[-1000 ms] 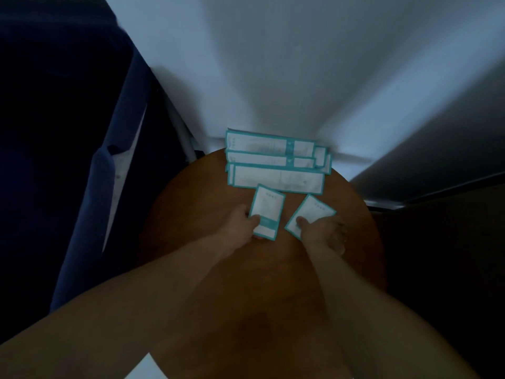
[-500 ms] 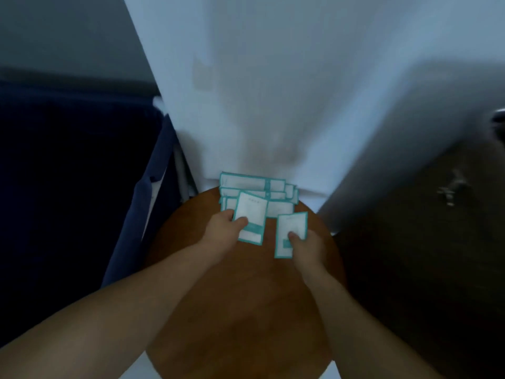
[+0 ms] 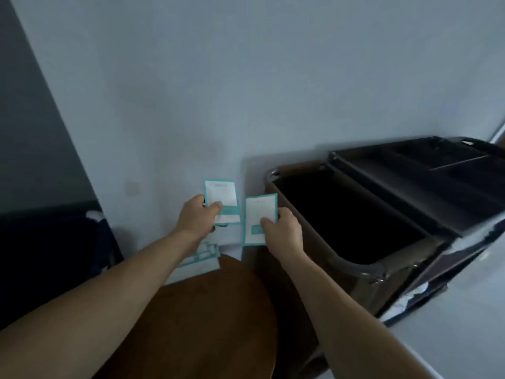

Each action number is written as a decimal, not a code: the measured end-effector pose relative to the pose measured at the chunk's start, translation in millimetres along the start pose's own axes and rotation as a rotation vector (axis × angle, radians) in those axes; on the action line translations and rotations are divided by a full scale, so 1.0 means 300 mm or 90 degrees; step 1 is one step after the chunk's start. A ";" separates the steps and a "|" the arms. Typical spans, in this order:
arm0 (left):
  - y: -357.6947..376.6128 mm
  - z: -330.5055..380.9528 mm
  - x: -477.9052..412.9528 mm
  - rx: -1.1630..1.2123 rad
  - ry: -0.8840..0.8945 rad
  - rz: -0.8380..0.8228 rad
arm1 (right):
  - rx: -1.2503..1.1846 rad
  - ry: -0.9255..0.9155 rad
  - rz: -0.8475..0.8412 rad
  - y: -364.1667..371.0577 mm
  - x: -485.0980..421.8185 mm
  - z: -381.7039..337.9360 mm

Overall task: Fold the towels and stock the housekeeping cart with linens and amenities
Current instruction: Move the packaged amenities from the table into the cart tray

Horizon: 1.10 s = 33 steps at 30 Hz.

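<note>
Now both packets are lifted off the counter (image 3: 191, 324): left hand (image 3: 197, 216) pinches one amenity packet (image 3: 222, 199), right hand (image 3: 282, 230) another (image 3: 259, 217), frame centre; housekeeping cart (image 3: 410, 214) at right, stocking next.

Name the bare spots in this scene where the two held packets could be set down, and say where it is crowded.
Free: the wooden round table between the forearms, and the cart's dark open bin right of the right hand. Crowded: the table's far edge under the left hand, where teal-edged packets lie. Each hand holds a packet.
</note>
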<state>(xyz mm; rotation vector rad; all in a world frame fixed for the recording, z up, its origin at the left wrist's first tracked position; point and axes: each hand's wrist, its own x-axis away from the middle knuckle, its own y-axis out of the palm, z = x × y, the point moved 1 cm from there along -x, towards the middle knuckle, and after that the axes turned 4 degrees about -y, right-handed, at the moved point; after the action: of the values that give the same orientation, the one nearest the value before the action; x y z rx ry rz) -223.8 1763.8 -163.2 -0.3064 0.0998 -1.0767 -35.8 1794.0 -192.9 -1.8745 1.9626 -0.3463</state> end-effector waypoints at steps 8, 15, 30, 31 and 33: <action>0.415 0.341 0.178 0.010 0.090 -0.089 | 0.051 -0.005 0.160 -0.613 -0.026 0.036; 1.000 0.556 0.408 0.042 0.134 -0.198 | 0.055 0.048 0.251 -1.209 -0.029 0.265; 1.849 0.804 0.462 0.009 0.144 -0.360 | 0.052 0.083 0.366 -1.914 -0.303 0.670; 1.908 0.819 0.436 0.016 0.138 -0.366 | 0.051 0.082 0.371 -1.946 -0.343 0.692; 2.027 0.859 0.381 0.030 0.120 -0.380 | 0.048 0.080 0.378 -2.016 -0.430 0.731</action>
<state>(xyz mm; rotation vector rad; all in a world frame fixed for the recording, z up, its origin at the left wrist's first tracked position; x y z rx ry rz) 406.3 1979.8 -88.7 -0.1934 0.1569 -1.6981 605.1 1901.7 -103.7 -1.1660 2.4304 -0.3538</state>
